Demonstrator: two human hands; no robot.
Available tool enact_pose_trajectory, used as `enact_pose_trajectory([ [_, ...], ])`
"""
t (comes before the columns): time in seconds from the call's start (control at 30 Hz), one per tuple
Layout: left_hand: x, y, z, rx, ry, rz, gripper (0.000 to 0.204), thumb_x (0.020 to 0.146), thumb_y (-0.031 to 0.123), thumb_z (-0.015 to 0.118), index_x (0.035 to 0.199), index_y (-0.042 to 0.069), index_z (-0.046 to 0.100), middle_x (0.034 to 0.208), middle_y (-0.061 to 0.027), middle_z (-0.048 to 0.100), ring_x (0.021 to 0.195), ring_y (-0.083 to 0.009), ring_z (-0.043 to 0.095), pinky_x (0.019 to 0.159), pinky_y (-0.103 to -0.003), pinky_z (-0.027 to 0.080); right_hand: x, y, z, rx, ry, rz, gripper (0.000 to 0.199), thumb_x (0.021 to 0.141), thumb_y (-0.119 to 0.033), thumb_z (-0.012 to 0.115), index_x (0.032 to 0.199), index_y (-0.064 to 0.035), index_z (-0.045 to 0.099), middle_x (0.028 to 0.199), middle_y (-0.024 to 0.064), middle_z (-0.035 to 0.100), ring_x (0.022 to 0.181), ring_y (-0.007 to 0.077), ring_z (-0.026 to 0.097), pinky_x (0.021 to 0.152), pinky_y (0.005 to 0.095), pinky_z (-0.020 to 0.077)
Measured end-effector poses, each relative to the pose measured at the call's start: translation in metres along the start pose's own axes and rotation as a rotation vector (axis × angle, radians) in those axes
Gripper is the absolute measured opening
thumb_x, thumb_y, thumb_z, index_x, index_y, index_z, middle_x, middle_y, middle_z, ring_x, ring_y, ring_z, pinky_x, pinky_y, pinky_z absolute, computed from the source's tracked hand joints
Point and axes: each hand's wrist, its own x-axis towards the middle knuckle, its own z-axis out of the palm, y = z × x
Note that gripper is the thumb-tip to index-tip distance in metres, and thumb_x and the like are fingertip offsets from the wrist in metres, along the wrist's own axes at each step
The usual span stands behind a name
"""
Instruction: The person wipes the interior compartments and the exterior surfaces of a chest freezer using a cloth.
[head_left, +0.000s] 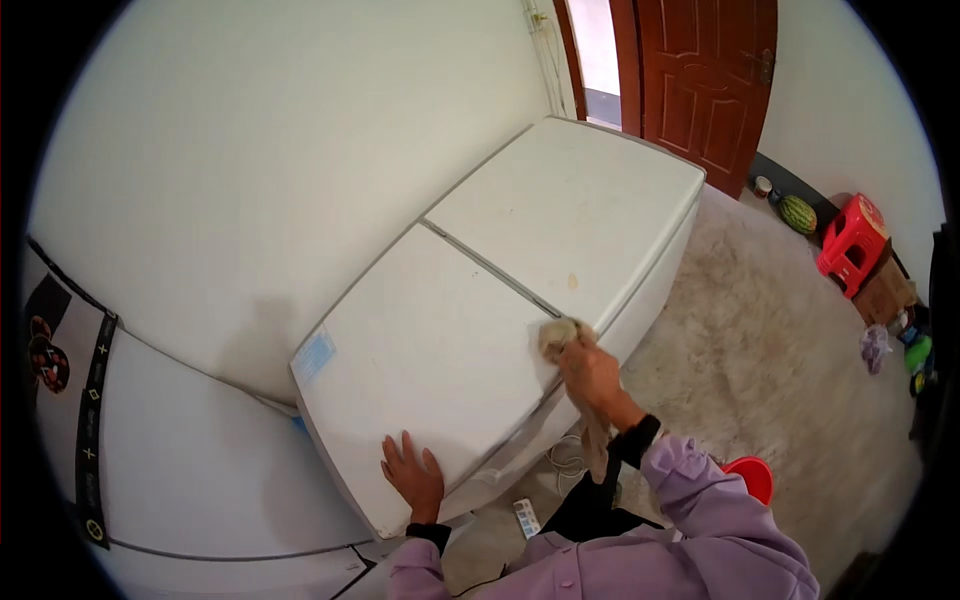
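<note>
A long white chest freezer with a two-part lid stands along the wall in front of me. My right hand is closed around a beige cloth. The bunched part of the cloth presses on the lid's front edge, close to the seam between the two halves, and a loose end hangs below my hand. Lying flat with fingers spread, my left hand rests on the near half of the lid by its front corner. A small brownish stain marks the far half.
Left of the freezer is another white appliance. A power strip and coiled cable lie on the floor, with a red bucket at my right. A red stool and a watermelon line the right wall, near a brown door.
</note>
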Motion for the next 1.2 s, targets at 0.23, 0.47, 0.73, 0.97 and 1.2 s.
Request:
enact_pose_trajectory([
  [0.23,0.000,0.005,0.002,-0.024,0.014,-0.002,0.050,0.088,0.022,0.052,0.133,0.004,0.043,0.141,-0.0250,0.031,0.133,-0.0392,0.027,0.105,-0.056,0.020,0.011,0.005,0.016,-0.066,0.160,0.083,0.017,0.077,-0.017,0.063,0.091,-0.0105,0.058,0.087,0.0141,0.059,0.076,0.0343,0.061,0.060,0.0460,0.0500],
  [0.47,0.001,0.007,-0.004,0.024,-0.029,-0.024,0.050,0.090,0.018,0.051,0.137,0.005,0.039,0.141,-0.0250,0.030,0.133,-0.0386,0.026,0.106,-0.054,0.019,-0.057,-0.050,0.057,0.141,-0.072,-0.006,0.025,0.080,-0.021,0.064,0.100,-0.0114,0.054,0.093,0.0142,0.059,0.077,0.0340,0.061,0.061,0.0436,0.0503],
  [0.73,0.001,0.006,-0.004,0.025,-0.042,-0.017,0.049,0.090,0.018,0.050,0.136,0.004,0.039,0.140,-0.0246,0.031,0.132,-0.0386,0.027,0.105,-0.053,0.020,-0.014,0.037,0.030,0.176,0.265,0.098,0.027,0.087,-0.016,0.059,0.106,-0.0040,0.047,0.096,0.0203,0.059,0.079,0.0394,0.060,0.065,0.0440,0.0485],
  [0.97,0.000,0.010,-0.002,0.020,-0.020,-0.016,0.048,0.090,0.019,0.049,0.135,0.004,0.041,0.140,-0.0246,0.032,0.132,-0.0387,0.028,0.105,-0.054,0.020,-0.096,-0.032,0.086,0.362,-0.017,0.051,0.026,0.087,-0.020,0.059,0.104,-0.0029,0.050,0.092,0.0225,0.058,0.079,0.0410,0.060,0.063,0.0444,0.0478],
  [1.2,-0.004,0.001,-0.005,-0.044,-0.008,-0.035,0.050,0.087,0.022,0.051,0.133,0.003,0.044,0.140,-0.0228,0.032,0.132,-0.0384,0.027,0.106,-0.055,0.019,-0.045,-0.011,0.043,0.210,-0.006,0.140,0.034,0.085,-0.026,0.062,0.114,-0.0154,0.049,0.100,0.0127,0.063,0.084,0.0362,0.063,0.070,0.0425,0.0511],
])
